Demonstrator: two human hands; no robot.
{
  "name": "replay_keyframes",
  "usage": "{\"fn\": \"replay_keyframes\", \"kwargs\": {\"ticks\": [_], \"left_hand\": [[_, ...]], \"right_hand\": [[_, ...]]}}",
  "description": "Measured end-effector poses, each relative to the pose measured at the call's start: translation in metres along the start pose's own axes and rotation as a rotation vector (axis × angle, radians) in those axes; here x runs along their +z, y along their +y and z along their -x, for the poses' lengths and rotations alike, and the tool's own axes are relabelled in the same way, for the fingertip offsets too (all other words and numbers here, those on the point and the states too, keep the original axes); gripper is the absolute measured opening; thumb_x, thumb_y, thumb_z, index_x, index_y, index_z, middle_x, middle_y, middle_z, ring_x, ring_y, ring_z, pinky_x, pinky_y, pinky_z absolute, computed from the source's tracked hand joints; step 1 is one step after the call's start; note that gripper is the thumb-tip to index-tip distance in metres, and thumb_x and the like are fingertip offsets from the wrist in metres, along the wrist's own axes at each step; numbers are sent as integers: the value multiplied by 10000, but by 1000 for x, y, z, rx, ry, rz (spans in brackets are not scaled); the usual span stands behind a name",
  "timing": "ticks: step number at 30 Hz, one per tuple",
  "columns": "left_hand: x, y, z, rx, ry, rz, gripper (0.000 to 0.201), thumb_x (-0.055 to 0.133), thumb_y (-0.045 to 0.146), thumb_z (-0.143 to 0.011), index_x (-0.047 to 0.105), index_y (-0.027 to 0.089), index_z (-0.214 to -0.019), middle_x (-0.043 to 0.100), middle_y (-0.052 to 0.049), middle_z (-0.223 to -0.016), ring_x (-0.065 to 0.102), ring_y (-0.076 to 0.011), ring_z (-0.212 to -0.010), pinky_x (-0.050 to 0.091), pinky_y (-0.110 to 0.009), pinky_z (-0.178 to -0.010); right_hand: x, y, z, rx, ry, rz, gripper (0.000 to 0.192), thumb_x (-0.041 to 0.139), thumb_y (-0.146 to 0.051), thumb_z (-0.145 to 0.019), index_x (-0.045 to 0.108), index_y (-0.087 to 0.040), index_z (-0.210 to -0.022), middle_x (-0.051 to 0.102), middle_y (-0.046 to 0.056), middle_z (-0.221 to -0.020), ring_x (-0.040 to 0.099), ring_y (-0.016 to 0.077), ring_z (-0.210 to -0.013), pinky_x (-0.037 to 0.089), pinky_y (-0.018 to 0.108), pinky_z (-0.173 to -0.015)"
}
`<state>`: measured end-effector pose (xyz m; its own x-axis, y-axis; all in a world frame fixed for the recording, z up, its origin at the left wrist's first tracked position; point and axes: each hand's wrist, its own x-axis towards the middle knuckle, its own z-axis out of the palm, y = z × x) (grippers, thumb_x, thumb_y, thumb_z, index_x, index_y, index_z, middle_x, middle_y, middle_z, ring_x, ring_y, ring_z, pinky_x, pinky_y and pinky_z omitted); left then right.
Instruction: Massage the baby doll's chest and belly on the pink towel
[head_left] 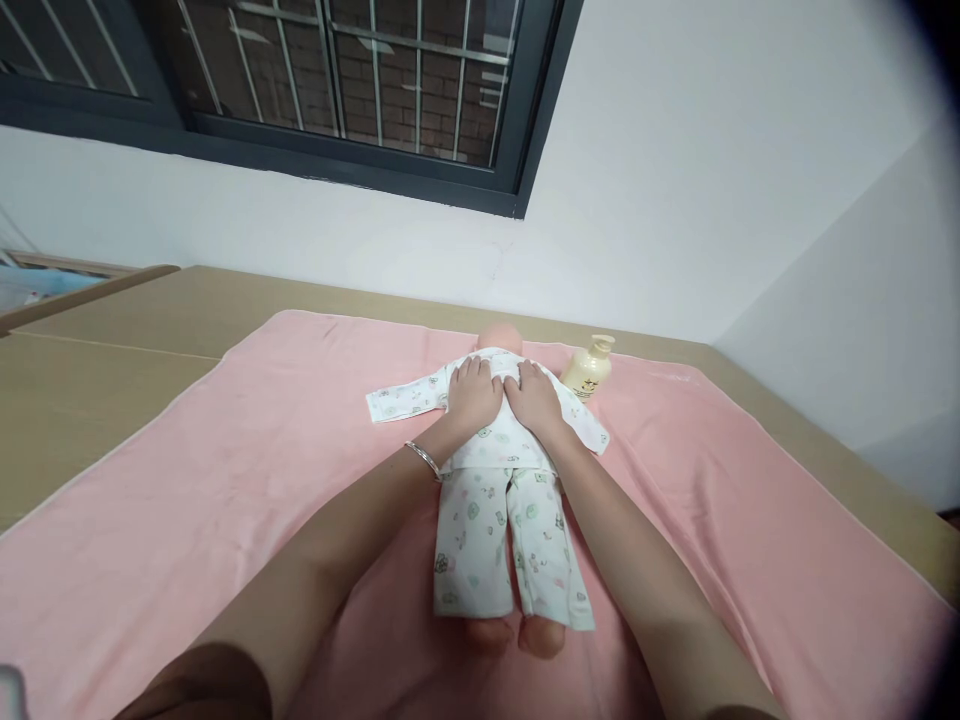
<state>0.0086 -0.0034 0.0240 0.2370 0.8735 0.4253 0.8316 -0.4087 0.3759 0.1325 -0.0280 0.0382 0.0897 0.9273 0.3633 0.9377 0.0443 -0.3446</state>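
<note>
A baby doll (499,338) lies stretched out on a pink blanket (300,450), its head away from me and its feet toward me. It wears a white printed top (499,445) and matching trousers (474,545). My left hand (474,393) rests flat on the left side of the upper body, fingers extended. On the right side, my right hand (534,397) lies the same way, its thumb close to the left one. Neither hand grips anything. Both sleeves spread outward, and the doll's hands are hidden. A silver bracelet (424,458) circles my left wrist.
A cream pump bottle (589,370) stands beside the doll's right-hand sleeve. The blanket covers much of a wooden surface (112,375). Beyond it rises a white wall (637,200) with a dark-framed, barred window (375,80). Bluish items (45,285) lie at the far left.
</note>
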Motion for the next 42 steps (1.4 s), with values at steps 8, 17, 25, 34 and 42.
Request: {"fn": "replay_keyframes", "kwargs": {"ticks": [8,17,25,34,42], "left_hand": [[2,-6,-2,65,42,23,355,396,267,-945,549,132,-1236,545,-127,-1377,406,-279,-1353,288,-447,-1155],[-5,-1,4,150,100,28,224,420,214,-939,620,197,-840,663,-85,-941,591,-229,-1006,474,-361,-925],[-1,-3,3,144,119,21,282,404,248,-947,644,153,-1061,664,-111,-1172,556,-234,-1179,395,-369,-1072],[1,-10,-7,82,18,64,372,400,302,-942,553,141,-1240,558,-129,-1368,464,-257,-1313,319,-420,-1141],[2,-8,-3,82,56,76,378,404,278,-941,569,132,-1248,576,-120,-1364,470,-253,-1317,315,-412,-1152]], "right_hand": [[4,2,0,1,-5,-3,459,360,-314,-938,535,-67,-1283,504,191,-1398,412,291,-1325,270,409,-1120],[8,10,-3,-58,-20,14,507,330,-297,-946,463,-76,-1382,439,177,-1464,365,283,-1372,262,434,-1133],[3,6,-1,-132,-26,50,475,312,-231,-953,494,-118,-1377,506,137,-1417,408,264,-1345,273,419,-1126],[-9,-24,19,-99,9,202,346,318,-234,-980,645,-131,-1027,671,163,-1054,601,273,-1054,424,345,-911],[1,-13,11,-98,-6,134,439,290,-248,-983,535,-65,-1299,536,206,-1357,465,281,-1303,352,383,-1064]]}}
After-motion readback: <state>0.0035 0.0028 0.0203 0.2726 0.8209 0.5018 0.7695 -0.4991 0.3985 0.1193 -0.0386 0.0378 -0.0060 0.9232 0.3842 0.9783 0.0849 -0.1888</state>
